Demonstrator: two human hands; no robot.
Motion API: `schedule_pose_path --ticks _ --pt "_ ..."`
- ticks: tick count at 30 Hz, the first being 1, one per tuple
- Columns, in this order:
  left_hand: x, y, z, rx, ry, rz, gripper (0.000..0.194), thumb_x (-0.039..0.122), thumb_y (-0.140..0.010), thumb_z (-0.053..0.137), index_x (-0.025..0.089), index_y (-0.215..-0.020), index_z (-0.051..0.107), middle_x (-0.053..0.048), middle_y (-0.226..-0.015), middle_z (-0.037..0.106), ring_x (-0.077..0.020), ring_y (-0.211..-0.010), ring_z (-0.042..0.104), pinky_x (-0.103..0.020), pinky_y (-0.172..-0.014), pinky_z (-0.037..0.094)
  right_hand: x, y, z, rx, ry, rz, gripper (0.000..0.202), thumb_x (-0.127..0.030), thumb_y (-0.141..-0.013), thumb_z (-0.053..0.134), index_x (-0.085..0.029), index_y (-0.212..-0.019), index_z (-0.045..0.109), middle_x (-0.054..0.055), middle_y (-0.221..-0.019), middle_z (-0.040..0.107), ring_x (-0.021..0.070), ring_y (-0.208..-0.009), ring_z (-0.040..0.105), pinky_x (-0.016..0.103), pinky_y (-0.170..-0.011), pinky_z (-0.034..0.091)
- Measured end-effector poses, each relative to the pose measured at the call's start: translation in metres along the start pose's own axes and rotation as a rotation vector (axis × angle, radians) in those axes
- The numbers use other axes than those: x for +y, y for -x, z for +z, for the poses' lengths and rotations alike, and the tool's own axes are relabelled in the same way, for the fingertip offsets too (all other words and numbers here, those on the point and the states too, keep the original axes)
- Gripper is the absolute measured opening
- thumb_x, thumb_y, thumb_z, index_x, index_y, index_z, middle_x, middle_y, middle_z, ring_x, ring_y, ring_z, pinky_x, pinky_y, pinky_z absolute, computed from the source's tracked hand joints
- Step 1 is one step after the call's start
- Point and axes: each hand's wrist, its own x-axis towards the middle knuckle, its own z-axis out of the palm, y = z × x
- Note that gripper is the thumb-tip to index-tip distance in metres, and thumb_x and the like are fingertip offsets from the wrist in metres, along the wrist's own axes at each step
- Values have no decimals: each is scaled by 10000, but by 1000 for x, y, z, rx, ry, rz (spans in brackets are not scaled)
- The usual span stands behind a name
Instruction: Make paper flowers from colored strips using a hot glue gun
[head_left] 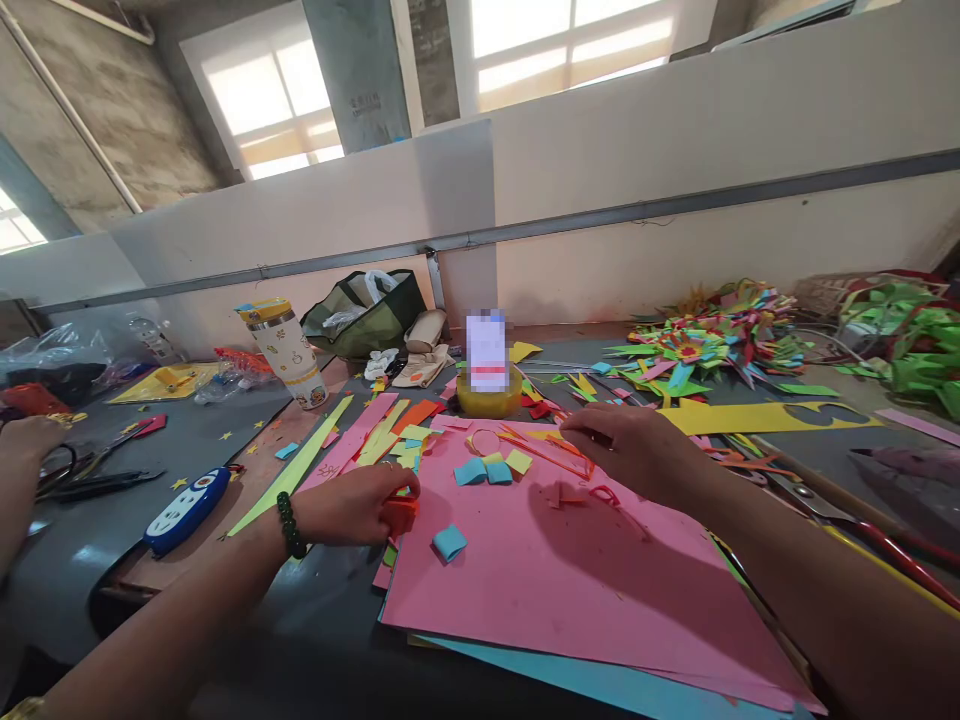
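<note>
My left hand (367, 503), a dark beaded bracelet at its wrist, is at the left edge of a stack of coloured sheets. Its fingers are closed on a small orange paper piece (401, 516). The top pink sheet (540, 590) carries a folded blue paper piece (450, 542) and several blue and yellow ones farther back. Over the sheet's far right part, my right hand (619, 440) has its fingers bent and together beside thin orange paper strips (551, 455); whatever is between them is hidden.
Red-handled scissors (814, 500) lie right of my right forearm. A phone (487, 352) stands upright behind the sheets. A tumbler (289, 350) and a power strip (187, 510) are on the left, near another person's hand (30, 440) with scissors. Folded-paper decorations (712, 335) pile up back right.
</note>
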Motion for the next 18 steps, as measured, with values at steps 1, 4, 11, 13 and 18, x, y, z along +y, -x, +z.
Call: schedule_pose_path --ticks 1,4,11,13,18 --pt "0 1 0 2 -5 -6 363 203 -707 522 207 -1070 542 -60 -988 610 -213 -872 567 -283 -707 406 0 0 0 1 0 -2 247 -257 -891 442 -189 -818 668 42 -751 688 127 -612 584 218 -532 351" --pt "-2 4 1 -12 -26 -52 397 216 -664 549 210 -1061 538 -53 -969 615 -216 -849 566 -278 -665 389 -1 0 0 2 6 -3 241 -246 -887 446 -192 -808 668 35 -747 687 123 -601 577 217 -527 345" --pt "-10 2 -1 -51 -52 -21 81 217 -676 511 202 -754 492 -14 -824 547 -168 -730 494 -262 -629 355 -4 -1 -1 -30 -9 9 244 -247 -890 443 -190 -795 659 18 -686 655 114 -557 520 213 -513 329" --pt "-14 4 -1 -57 -27 -21 108 249 -702 515 200 -794 485 -14 -848 539 -162 -741 490 -254 -640 366 -6 -1 0 -32 -27 11 241 -246 -891 443 -188 -793 655 15 -678 641 110 -551 502 212 -514 325" --pt "-19 8 1 -80 64 -65 307 341 -661 616 199 -880 453 2 -837 520 -154 -719 461 -239 -603 359 -12 0 4 -71 -58 -8 228 -209 -881 440 -187 -738 616 5 -666 608 105 -569 486 210 -524 308"
